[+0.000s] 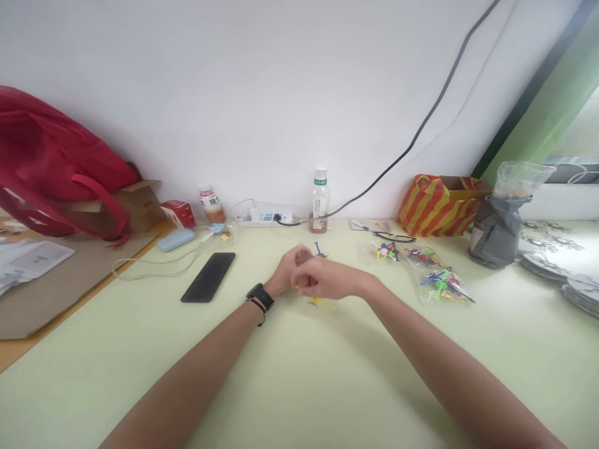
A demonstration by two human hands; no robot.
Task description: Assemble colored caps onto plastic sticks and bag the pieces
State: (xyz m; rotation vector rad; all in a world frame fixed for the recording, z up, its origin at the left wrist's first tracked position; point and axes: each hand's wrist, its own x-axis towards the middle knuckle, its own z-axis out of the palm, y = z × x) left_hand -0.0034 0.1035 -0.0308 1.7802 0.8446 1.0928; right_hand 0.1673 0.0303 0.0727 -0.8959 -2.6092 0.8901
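Head view: we bring two hands together over the bench (290, 386), right hand (330, 279) partly covering left hand (282, 273). One yellow bit (297, 287) shows at our right fingers, which are bunched close; we cannot tell whether they clamp it, and the left fingers are too hidden to judge. One blue piece (319, 249) lies just beyond our hands; yellow pieces (320, 302) lie just below, too blurred to count. To the right we count three clear bags (447, 287) of coloured pieces, with one pair of glasses (395, 237) behind. Left is one black phone (208, 277). Along the wall stand two bottles (320, 202), one power strip (266, 214) between them, and one red box (178, 214). Farther right are one striped bag (437, 209) and one grey bag (496, 231); far left, one red bag (56, 156).
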